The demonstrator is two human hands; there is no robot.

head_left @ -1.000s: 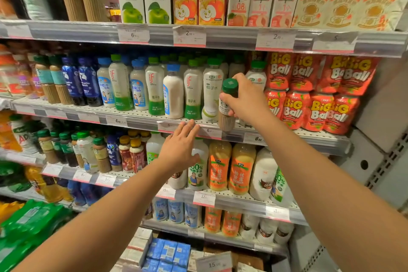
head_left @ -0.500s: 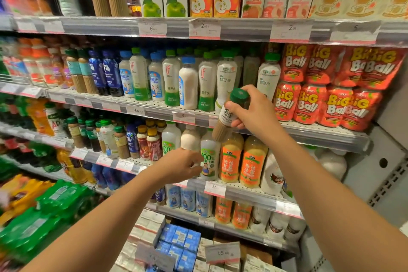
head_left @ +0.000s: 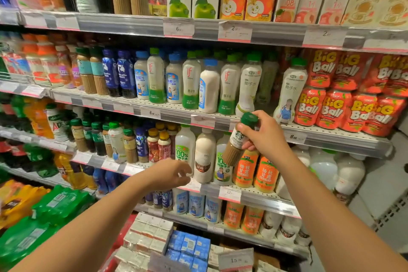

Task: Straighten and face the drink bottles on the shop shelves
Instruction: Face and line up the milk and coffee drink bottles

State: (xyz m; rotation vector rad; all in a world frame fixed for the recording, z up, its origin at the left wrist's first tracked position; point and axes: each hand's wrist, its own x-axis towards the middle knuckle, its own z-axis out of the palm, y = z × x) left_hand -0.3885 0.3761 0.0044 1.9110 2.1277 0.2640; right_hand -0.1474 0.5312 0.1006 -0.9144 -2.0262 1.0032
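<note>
Shop shelves (head_left: 254, 196) packed with drinks fill our view, and out in front of them our right hand (head_left: 263, 137) grips a green-capped latte bottle (head_left: 237, 141) by its neck, long axis tilted, base swung down-left toward the matching coffee bottles (head_left: 130, 148). Our left hand (head_left: 171, 174) hangs nearer those, fingers loosely curled on nothing. We cannot see the gap it belongs in, and the far-left stock is blurred.

Open aisle air in front of the shelves, both arms reaching through it. Gap in the second shelf's (head_left: 331, 133) front row between the coconut water bottle (head_left: 248, 88) and the next coconut water bottle (head_left: 290, 92), wide enough to reach into. Elsewhere packed cap to cap, Big Ball pouches (head_left: 344, 95) walling the right. Little headroom under the price rail (head_left: 220, 33) above.
</note>
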